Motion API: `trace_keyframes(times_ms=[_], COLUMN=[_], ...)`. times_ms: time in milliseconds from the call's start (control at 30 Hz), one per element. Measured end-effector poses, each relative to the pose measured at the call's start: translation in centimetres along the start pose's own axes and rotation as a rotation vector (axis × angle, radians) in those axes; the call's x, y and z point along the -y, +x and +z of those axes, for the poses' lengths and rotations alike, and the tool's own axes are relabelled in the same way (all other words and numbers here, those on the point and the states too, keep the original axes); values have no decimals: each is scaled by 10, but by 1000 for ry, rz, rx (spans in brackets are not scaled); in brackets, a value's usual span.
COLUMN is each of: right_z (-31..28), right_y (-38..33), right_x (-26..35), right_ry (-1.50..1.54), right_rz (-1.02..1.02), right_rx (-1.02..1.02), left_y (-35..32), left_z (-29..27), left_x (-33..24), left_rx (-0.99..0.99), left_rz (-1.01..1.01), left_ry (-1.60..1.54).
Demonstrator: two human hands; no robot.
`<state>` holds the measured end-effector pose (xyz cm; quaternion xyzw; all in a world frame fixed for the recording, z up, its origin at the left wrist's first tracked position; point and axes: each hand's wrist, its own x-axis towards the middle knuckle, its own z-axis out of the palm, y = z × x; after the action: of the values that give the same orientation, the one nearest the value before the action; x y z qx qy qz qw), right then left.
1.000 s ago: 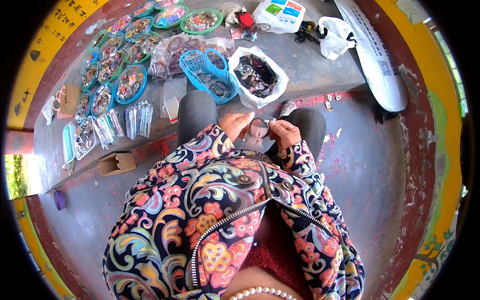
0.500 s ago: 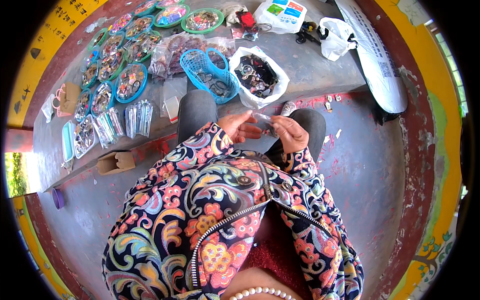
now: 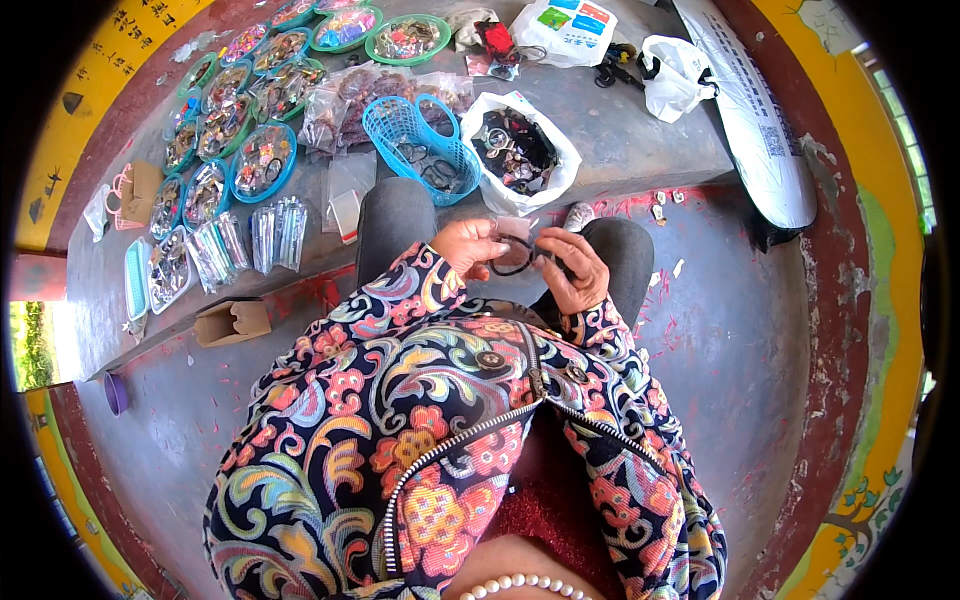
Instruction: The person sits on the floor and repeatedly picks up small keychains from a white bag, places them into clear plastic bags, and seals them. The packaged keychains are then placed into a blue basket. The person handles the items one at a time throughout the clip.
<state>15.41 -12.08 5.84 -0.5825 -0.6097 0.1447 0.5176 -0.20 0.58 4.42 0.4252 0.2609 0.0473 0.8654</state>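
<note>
Over my lap, my left hand (image 3: 468, 248) pinches a small clear plastic bag (image 3: 513, 228) between thumb and fingers. A thin black band shaped like a ring, probably a hair tie (image 3: 516, 268), hangs just below the bag, between the two hands. My right hand (image 3: 577, 272) is closed, its thumb and bent fingertips at the right side of the band. Whether the band is inside the bag or in front of it I cannot tell. Beyond my hands stands an open white plastic bag (image 3: 563, 180) full of dark small accessories.
A blue basket (image 3: 470, 185) with dark bands stands beside the white bag. Several round trays (image 3: 290, 165) of small goods, packed clear bags (image 3: 335, 110) and wrapped bundles (image 3: 278, 235) cover the ledge's left. A cardboard box (image 3: 232, 323) and a purple cup (image 3: 117, 394) are lower left.
My left fingers have closed on the clear bag, which now stands up and spread. My right hand has turned, its fingers reaching left, and the black band now shows between my hands.
</note>
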Motion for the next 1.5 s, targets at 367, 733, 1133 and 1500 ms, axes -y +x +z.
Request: trace_keyframes(times_ms=[367, 733, 1133, 1500], right_z=[7, 8, 10, 14], right_y=[-2, 0, 6, -7], right_x=[-10, -6, -5, -14], right_ry=[-72, -98, -342, 160], right_rz=[49, 41, -265, 358], right_rx=[23, 35, -45, -48], left_y=[-9, 7, 9, 9], left_z=[21, 5, 7, 4], left_x=[-4, 19, 21, 19], left_rx=[-73, -124, 90, 26], left_rz=[64, 413, 89, 166], left_ry=[203, 507, 213, 273])
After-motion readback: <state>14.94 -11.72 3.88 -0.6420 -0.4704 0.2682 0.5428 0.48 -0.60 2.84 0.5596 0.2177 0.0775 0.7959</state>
